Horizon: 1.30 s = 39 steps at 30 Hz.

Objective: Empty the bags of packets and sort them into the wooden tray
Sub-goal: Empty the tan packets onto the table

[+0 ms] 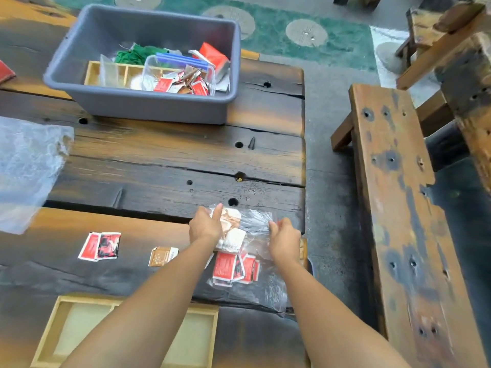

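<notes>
Gripping a clear, crinkled plastic bag [255,221] on the dark, charred-plank wooden counter [164,166], both hands worked at the counter's right edge. The left hand [206,225] had its fingers [216,212] curled onto the bag's far left corner, over white and brown packets [232,229] inside it. The right hand [284,241] had its fingers [273,225] pinched on the bag's right edge. Just nearer than both sets of fingers lay a cluster of red-and-white flat packets [233,268]. Left of the fingers lay a brown packet [162,256] and two red packets [100,246]. The pale, compartmented wooden tray [79,322] sat nearest, under the left forearm. Beyond the fingers stood a grey plastic tub [148,65] holding more bags.
</notes>
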Each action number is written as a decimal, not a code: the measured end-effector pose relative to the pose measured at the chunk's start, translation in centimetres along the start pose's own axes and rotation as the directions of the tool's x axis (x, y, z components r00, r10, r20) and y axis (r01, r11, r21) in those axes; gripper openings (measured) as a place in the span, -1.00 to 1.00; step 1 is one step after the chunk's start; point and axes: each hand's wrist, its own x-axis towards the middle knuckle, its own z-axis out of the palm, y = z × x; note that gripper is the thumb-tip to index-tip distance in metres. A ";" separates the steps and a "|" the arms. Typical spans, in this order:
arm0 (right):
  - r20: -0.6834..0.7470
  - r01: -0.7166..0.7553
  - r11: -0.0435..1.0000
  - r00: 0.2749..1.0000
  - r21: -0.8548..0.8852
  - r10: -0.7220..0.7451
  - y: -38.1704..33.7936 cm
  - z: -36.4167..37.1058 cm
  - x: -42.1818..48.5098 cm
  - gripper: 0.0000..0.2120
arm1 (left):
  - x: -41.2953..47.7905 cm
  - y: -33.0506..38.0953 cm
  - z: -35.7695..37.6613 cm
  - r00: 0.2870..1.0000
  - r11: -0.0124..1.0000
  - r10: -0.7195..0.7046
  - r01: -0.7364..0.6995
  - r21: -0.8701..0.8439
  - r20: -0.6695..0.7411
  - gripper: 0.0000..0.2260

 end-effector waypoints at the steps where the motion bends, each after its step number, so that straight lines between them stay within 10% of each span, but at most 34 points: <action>1: 0.003 -0.010 1.000 1.000 -0.016 0.010 0.2 -0.2 0.1 -0.71 | 0.2 -0.1 0.1 0.999 1.000 0.002 -0.002 0.019 0.034 -0.56; 7: 0.171 -0.078 0.969 0.978 -0.234 0.120 -0.5 -2.1 -0.2 -0.64 | -0.2 0.3 -1.9 0.976 0.940 0.097 -0.154 0.304 0.194 -0.57; 12: 0.220 0.012 0.910 0.972 -0.414 0.087 -4.4 -5.4 -2.0 -0.52 | -2.8 4.5 -5.7 0.907 0.627 0.201 -0.409 0.663 0.369 -0.64; 19: 0.280 0.130 0.893 0.960 -0.432 -0.005 -12.1 -13.6 -6.8 -0.44 | -9.8 12.0 -12.2 0.799 0.362 0.411 -0.585 0.726 0.439 -0.58; 39: 0.211 0.188 0.834 0.974 -0.519 -0.088 -10.7 -8.9 -15.3 -0.63 | -13.4 2.3 -17.0 0.761 0.302 0.451 -0.621 0.723 0.466 -0.77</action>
